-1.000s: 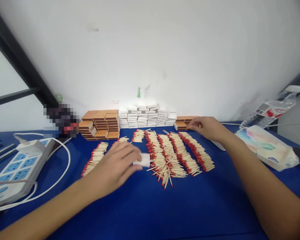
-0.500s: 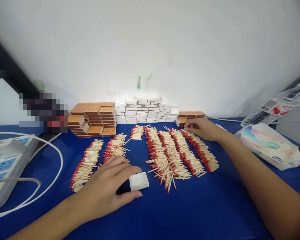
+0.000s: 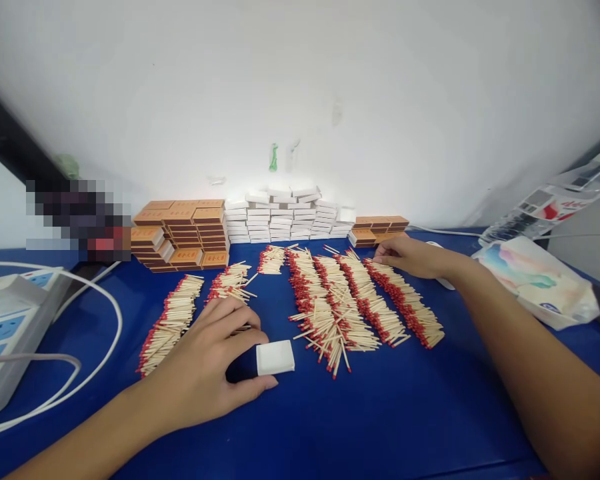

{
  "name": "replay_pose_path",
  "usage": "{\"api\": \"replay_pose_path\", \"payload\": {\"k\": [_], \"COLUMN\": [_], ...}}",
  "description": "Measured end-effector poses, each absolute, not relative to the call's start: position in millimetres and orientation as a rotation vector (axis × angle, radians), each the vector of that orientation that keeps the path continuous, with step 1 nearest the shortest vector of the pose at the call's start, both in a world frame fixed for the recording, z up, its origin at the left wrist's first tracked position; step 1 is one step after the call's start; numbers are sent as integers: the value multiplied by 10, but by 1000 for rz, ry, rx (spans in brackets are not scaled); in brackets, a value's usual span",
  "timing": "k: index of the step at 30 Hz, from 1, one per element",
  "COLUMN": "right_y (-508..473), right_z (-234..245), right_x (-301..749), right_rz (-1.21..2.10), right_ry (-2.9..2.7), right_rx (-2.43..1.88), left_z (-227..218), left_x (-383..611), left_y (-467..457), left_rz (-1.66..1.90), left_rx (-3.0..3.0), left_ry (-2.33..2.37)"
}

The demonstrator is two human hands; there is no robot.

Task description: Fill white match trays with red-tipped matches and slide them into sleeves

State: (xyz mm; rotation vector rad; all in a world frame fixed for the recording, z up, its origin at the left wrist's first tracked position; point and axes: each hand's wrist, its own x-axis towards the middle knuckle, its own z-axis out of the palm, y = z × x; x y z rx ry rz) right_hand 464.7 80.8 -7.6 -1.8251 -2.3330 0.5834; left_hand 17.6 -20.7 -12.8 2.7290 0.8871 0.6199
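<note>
My left hand [image 3: 213,363] rests on the blue table, thumb and fingers apart around the left end of a small white matchbox tray [image 3: 276,358]. The tray lies flat, and I see no grip on it. At the far end of the rightmost row of red-tipped matches [image 3: 405,300], my right hand [image 3: 410,257] has its fingertips drawn together against the matches. What they pinch, if anything, is hidden. More rows of matches [image 3: 360,290] lie to its left, with a loose crossed heap [image 3: 327,333] at their near end. Another match row [image 3: 173,320] lies left of my left hand.
Along the wall stand orange matchboxes [image 3: 183,230], stacked white trays [image 3: 285,217] and a lower stack of orange matchboxes [image 3: 380,225]. A tissue pack [image 3: 537,280] and a plastic bottle [image 3: 550,203] lie right. On the left is a power strip [image 3: 15,333] with white cables.
My right hand and the rightmost match row have shifted slightly right, away from the neighbouring row. The left hand stays beside the white tray. The whole view has moved a little.
</note>
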Motion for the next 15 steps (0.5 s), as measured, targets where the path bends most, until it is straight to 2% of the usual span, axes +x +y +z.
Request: {"api": "replay_pose_path", "payload": {"k": [9, 15], "right_y": [778, 736], "right_z": [-133, -52], "right_x": [4635, 4530], "right_rz": [540, 358], "right_ry": [-2335, -2283], "right_rx": [-1939, -1911], "left_z": [-123, -97], "left_x": [173, 197], "left_y": [-205, -181], "left_rz": [652, 772], "left_rx": [2736, 2777], "left_ry": [863, 881]}}
